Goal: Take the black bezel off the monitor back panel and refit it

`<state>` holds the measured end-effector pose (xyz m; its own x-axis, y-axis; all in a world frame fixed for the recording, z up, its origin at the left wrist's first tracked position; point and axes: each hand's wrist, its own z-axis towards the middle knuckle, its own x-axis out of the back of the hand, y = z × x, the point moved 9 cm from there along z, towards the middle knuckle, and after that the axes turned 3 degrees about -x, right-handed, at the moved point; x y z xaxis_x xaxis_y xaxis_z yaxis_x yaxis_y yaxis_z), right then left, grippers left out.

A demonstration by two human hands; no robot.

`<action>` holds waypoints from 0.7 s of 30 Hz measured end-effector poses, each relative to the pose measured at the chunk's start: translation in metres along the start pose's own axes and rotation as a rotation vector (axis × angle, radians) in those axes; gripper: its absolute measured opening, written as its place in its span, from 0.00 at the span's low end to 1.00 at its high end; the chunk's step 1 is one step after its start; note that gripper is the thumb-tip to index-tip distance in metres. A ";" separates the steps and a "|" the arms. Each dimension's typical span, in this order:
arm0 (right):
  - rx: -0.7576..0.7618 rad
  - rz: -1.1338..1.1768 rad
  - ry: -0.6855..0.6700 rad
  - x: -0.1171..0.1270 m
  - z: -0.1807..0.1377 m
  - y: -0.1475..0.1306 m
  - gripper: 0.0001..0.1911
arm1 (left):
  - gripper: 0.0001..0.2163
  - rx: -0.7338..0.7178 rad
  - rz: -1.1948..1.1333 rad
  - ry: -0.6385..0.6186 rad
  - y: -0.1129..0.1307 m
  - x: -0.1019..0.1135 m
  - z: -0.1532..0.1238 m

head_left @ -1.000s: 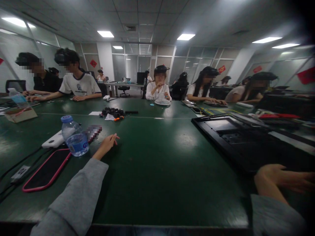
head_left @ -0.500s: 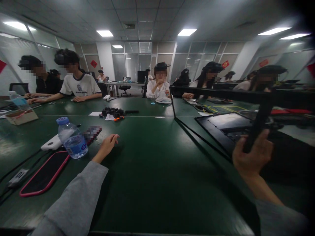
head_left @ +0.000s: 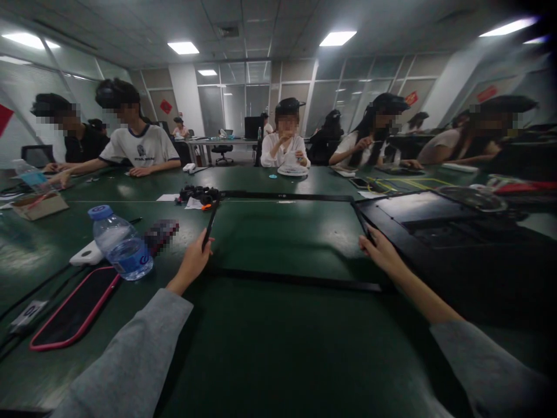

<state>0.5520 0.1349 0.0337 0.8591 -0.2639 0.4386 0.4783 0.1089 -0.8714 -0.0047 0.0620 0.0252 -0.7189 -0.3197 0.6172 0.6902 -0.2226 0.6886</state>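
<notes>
A thin black rectangular frame [head_left: 287, 197] lies flat on the green table [head_left: 282, 342] in front of me. My left hand [head_left: 194, 261] grips its left bar, fingers closed round it. My right hand [head_left: 380, 249] holds its right bar near the front corner. Both arms wear grey sleeves. Just right of the frame lies a large black monitor back panel [head_left: 435, 226].
A water bottle [head_left: 117, 241], a white device [head_left: 87, 253] and a pink-edged phone [head_left: 72, 313] lie left of my left arm. A cardboard box [head_left: 37, 203] sits far left. Black parts [head_left: 198, 194] lie mid-table. Several people sit along the far side.
My right hand lifted the black frame off the panel at right, swung it over, and laid it on the table before me. My left hand took hold of its left bar.
</notes>
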 end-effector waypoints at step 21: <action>0.191 -0.236 -0.032 -0.008 0.008 0.036 0.31 | 0.21 0.116 0.372 0.059 -0.017 0.003 0.007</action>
<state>0.5640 0.1483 0.0004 0.7241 -0.2732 0.6333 0.6883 0.2270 -0.6890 -0.0193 0.0713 0.0177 -0.4128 -0.4123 0.8122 0.8864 0.0233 0.4624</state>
